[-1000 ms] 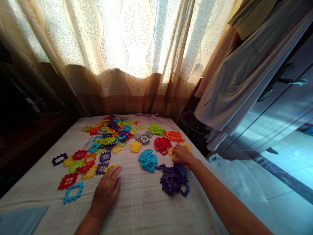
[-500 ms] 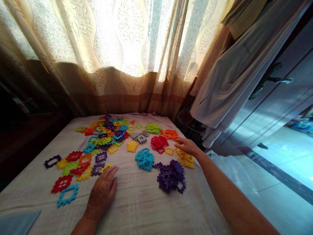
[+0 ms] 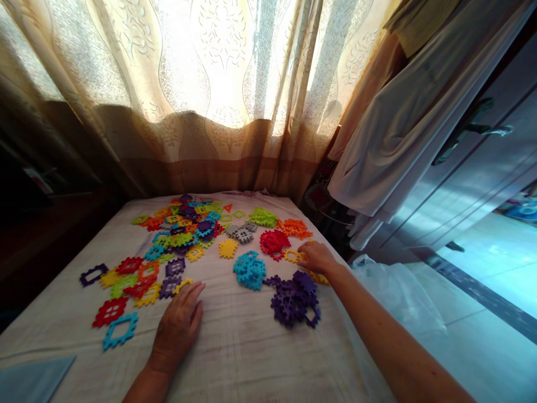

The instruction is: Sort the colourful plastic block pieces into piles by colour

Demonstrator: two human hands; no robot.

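In the head view, the right hand (image 3: 318, 258) is reaching over the far right part of the pale cloth (image 3: 243, 352), seemingly working among the yellow pieces. Good handling here is probably depending on singling out one flat piece: the fingertips should be taking it by a plain edge or bar, since notched rims look prone to catching on one another. Lifting straight up would be safer than dragging, because the red pile (image 3: 274, 244) is lying just beyond, and the forearm should be staying clear of the purple pile (image 3: 292, 302) on the near side. As for the grip, its fingers are bending downward and close together; whether they are pinching anything cannot be told, as the hand is hiding their undersides. A yellow square frame (image 3: 290, 256) is lying right at those fingertips, on their left, contact being unclear, while the yellow pile (image 3: 320, 278) is showing partly from beneath the hand and wrist. The left hand (image 3: 178, 322) is resting palm down with fingers loosely extended, gripping nothing visible, its fingertips just beside a small yellow piece (image 3: 183, 284); touch is uncertain there too.
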